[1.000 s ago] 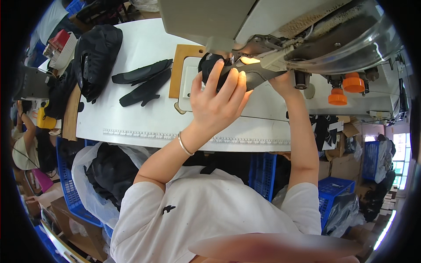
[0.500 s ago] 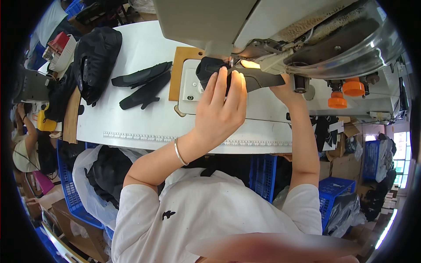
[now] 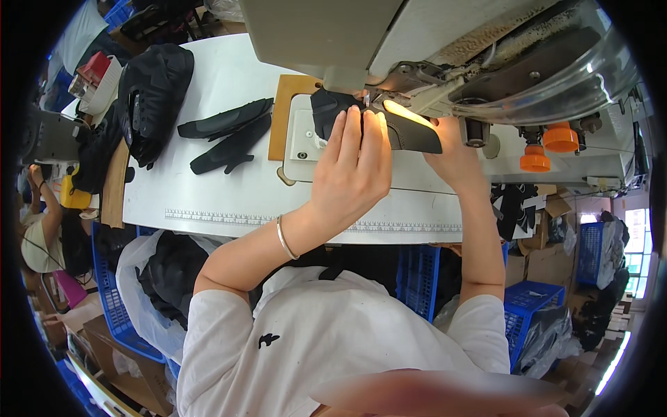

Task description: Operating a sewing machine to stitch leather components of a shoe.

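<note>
Under the head of a sewing machine (image 3: 347, 76) lies a dark shoe upper piece (image 3: 415, 134), its rounded left part bunched up near the needle. My left hand (image 3: 354, 156) rests on it with fingers stretched out flat, the tips close to the needle area. At the piece's right end is my right hand (image 3: 453, 154), closed on that end; its fingers are partly hidden behind the piece and the machine. Lamp light falls on the piece's upper edge. Two more black cut pieces (image 3: 226, 118) lie to the left on the white table (image 3: 160, 187).
A black shoe upper (image 3: 154, 101) sits at the table's left edge, by a white basket (image 3: 104, 87). A ruler strip (image 3: 403, 226) runs along the front edge. Blue crates (image 3: 531, 306) and a plastic bag of black material (image 3: 135, 267) stand below. Another person (image 3: 42, 236) works far left.
The shoe upper piece has turned, its right end swinging down and toward me. My right hand has shifted slightly with it. My left hand stays almost in place.
</note>
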`<control>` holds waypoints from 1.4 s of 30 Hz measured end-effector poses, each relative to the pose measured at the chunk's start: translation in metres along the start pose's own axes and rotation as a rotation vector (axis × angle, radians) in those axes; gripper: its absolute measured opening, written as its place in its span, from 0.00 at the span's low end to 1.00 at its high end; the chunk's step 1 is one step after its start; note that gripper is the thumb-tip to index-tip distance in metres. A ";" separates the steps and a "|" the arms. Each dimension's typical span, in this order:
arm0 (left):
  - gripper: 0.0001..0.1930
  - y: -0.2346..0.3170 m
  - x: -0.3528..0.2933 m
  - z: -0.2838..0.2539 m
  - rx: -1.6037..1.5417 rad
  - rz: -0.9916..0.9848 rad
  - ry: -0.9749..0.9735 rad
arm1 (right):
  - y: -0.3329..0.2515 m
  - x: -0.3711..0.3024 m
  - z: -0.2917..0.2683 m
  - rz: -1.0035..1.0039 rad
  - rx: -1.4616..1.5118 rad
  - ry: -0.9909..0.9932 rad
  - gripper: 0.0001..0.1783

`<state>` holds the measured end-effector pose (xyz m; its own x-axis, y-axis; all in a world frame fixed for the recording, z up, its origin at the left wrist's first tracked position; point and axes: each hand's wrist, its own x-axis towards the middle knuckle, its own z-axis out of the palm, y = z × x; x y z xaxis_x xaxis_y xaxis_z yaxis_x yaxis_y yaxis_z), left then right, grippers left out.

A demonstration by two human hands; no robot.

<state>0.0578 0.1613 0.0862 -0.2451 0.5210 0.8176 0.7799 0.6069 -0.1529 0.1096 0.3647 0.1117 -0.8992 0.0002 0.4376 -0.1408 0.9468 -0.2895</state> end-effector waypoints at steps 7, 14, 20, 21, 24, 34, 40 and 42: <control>0.15 -0.004 0.000 0.005 0.019 0.034 0.007 | -0.008 -0.003 0.001 -0.154 -0.137 0.036 0.17; 0.15 -0.007 -0.001 0.006 -0.002 0.025 0.031 | -0.016 -0.004 0.003 -0.144 -0.162 0.040 0.10; 0.14 -0.019 -0.004 0.007 -0.064 0.106 0.038 | -0.024 -0.009 0.009 -0.090 -0.119 0.047 0.08; 0.15 -0.020 -0.003 0.006 -0.111 0.070 0.038 | -0.026 -0.011 0.010 -0.060 -0.139 0.028 0.15; 0.16 -0.023 -0.001 0.004 -0.190 0.026 0.046 | -0.034 -0.013 0.008 -0.038 -0.154 0.023 0.22; 0.17 -0.029 -0.001 0.002 -0.176 0.044 0.078 | -0.055 -0.013 0.002 -0.079 -0.262 0.081 0.34; 0.18 -0.032 0.001 0.000 -0.263 0.004 0.058 | -0.057 -0.016 0.004 -0.114 -0.284 0.134 0.41; 0.19 -0.034 0.003 -0.001 -0.264 0.007 0.054 | -0.058 -0.014 0.001 -0.128 -0.234 0.131 0.40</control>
<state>0.0314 0.1410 0.0944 -0.2134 0.4875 0.8467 0.9063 0.4224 -0.0148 0.1299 0.3093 0.1218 -0.8170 -0.0965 0.5685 -0.1362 0.9903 -0.0276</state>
